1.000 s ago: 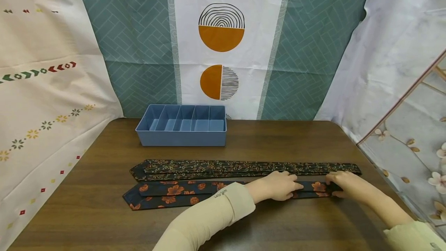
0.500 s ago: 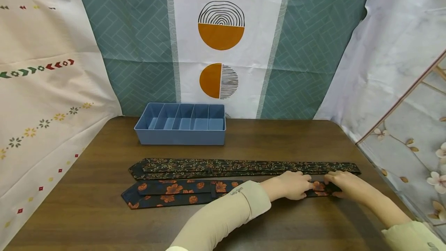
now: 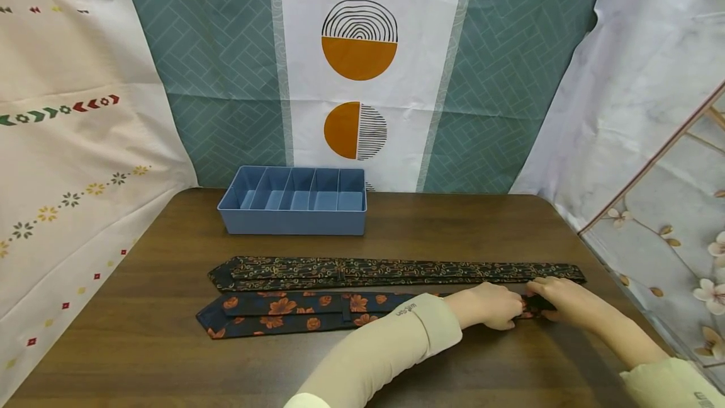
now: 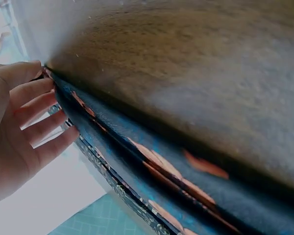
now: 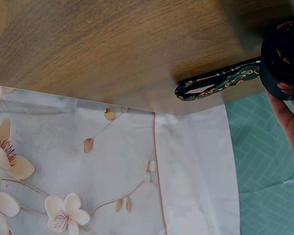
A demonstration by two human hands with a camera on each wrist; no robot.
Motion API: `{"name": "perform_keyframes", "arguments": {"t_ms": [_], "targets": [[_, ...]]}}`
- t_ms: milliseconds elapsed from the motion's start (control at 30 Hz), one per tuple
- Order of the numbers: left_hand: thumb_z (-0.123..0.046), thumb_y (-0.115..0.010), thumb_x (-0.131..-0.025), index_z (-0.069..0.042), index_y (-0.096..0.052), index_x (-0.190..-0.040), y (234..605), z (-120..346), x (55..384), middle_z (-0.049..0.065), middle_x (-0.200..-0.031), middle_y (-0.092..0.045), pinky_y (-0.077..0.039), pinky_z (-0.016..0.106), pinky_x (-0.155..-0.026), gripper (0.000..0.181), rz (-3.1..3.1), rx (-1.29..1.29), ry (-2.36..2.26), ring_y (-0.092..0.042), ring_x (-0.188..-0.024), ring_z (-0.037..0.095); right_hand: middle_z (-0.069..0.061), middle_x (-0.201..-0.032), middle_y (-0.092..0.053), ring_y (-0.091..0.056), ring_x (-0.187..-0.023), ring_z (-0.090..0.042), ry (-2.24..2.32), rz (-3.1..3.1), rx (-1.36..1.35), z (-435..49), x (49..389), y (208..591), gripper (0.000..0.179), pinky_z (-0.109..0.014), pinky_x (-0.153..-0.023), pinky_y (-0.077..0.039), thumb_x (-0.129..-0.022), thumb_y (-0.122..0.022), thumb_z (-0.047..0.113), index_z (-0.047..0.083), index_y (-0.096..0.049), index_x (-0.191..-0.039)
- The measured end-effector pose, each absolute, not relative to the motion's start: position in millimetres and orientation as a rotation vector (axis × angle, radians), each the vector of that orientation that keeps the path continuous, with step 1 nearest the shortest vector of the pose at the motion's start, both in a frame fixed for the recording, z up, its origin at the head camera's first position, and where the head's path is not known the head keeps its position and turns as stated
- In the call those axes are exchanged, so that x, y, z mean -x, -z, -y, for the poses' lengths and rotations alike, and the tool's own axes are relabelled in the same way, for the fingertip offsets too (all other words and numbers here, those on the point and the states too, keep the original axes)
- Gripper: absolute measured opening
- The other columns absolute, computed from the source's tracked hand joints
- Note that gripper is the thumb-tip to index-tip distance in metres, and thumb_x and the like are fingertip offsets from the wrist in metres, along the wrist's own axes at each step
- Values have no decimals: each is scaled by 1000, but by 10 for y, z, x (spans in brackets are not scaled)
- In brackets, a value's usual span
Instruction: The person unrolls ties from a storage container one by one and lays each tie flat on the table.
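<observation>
A dark navy necktie with orange flowers (image 3: 277,321) lies stretched across the table, its wide pointed end at the left. Its far right end is wound into a small roll (image 5: 277,63), which my right hand (image 3: 561,298) grips between thumb and fingers. Right beside that roll, my left hand (image 3: 491,307) rests on the tie. In the left wrist view the left fingers (image 4: 39,105) are fairly straight and spread, tips against the tie's edge. Just behind lies a black necktie with a small gold pattern (image 3: 408,268), laid lengthwise and doubled.
A blue box (image 3: 294,222) with several narrow compartments stands at the back left of the brown wooden table (image 3: 141,332). Patterned cloths hang behind the table and along both sides, including a white flowered cloth (image 5: 108,171) at the right.
My left hand has slid rightward along the floral tie until it is next to the right hand. The right hand has stayed at the rolled end. The view has tilted slightly.
</observation>
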State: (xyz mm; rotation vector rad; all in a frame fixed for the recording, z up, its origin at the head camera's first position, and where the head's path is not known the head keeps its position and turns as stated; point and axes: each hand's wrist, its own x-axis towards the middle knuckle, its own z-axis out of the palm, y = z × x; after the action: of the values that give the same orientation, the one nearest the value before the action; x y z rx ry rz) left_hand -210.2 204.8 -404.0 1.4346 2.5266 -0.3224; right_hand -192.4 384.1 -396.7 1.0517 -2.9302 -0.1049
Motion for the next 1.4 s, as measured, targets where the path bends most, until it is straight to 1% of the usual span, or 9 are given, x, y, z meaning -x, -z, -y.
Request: {"name": "perform_keyframes", "arguments": {"t_ms": [67, 200, 400, 633, 767, 1000, 1200, 1300, 1400], "targets": [[-40, -52, -95, -36, -61, -109, 4034, -2069, 2096, -26, -130, -48, -47, 13, -83, 17, -2520, -1408, 312, -56, -99, -5, 1, -86, -63, -63, -75, -21, 100, 2932, -1041, -3853, 1916, 3954, 34, -36, -63, -52, -62, -85, 9, 13, -63, -87], [-39, -52, -95, -38, -60, -115, 4020, -2109, 2089, -27, -138, -40, -45, 13, -87, 21, -2506, -1357, 318, -54, -104, -5, 4, -82, -59, -59, -71, -16, 102, 2936, -1039, -3892, 1906, 3929, 32, -33, -59, -50, -61, -85, 8, 14, -61, -82], [-40, -51, -95, -38, -59, -115, 4018, -2114, 2087, -26, -138, -41, -43, 12, -90, 21, -2498, -1352, 334, -53, -106, -6, 5, -81, -60, -59, -72, -17, 98, 2984, -998, -3950, 1895, 3908, 32, -32, -59, -49, -63, -85, 12, 15, -59, -81], [-40, -52, -95, -37, -60, -111, 4012, -2083, 2064, -24, -132, -46, -45, 13, -83, 18, -2500, -1372, 307, -54, -95, -4, 8, -80, -56, -52, -67, -9, 47, 2968, -1007, -4049, 1886, 3954, 31, -29, -54, -42, -67, -79, 7, 14, -55, -84], [-39, -52, -95, -36, -61, -109, 4000, -2076, 2048, -24, -132, -46, -46, 13, -80, 17, -2511, -1375, 301, -54, -90, -3, 5, -84, -55, -56, -71, -15, 71, 2947, -1026, -4086, 1873, 3997, 31, -32, -57, -47, -66, -80, 8, 13, -57, -87], [-39, -51, -96, -35, -62, -107, 3984, -2047, 2058, -23, -130, -47, -45, 13, -77, 16, -2520, -1398, 302, -52, -87, -2, 3, -84, -55, -58, -75, -22, 119, 2990, -975, -4063, 1867, 3969, 39, -35, -62, -51, -60, -86, 9, 14, -55, -83], [-38, -52, -96, -34, -63, -103, 4018, -2031, 2075, -21, -123, -52, -46, 14, -78, 14, -2541, -1429, 295, -53, -86, -2, 1, -87, -57, -60, -79, -26, 112, 3022, -930, -4067, 1844, 3949, 36, -37, -65, -52, -61, -84, 6, 12, -58, -85], [-38, -52, -96, -35, -63, -104, 4026, -2034, 2080, -22, -125, -51, -46, 13, -76, 14, -2545, -1428, 286, -53, -85, -2, -9, -94, -62, -62, -85, -33, 109, 3054, -888, -4086, 1839, 3936, 35, -43, -69, -54, -64, -83, 7, 6, -62, -91], [-37, -52, -96, -35, -63, -106, 4024, -2042, 2083, -22, -125, -50, -45, 13, -75, 15, -2546, -1415, 271, -53, -86, -3, -18, -100, -64, -62, -90, -38, 131, 3071, -850, -4109, 1834, 3922, 40, -46, -72, -54, -65, -83, 12, 1, -63, -97]]}}
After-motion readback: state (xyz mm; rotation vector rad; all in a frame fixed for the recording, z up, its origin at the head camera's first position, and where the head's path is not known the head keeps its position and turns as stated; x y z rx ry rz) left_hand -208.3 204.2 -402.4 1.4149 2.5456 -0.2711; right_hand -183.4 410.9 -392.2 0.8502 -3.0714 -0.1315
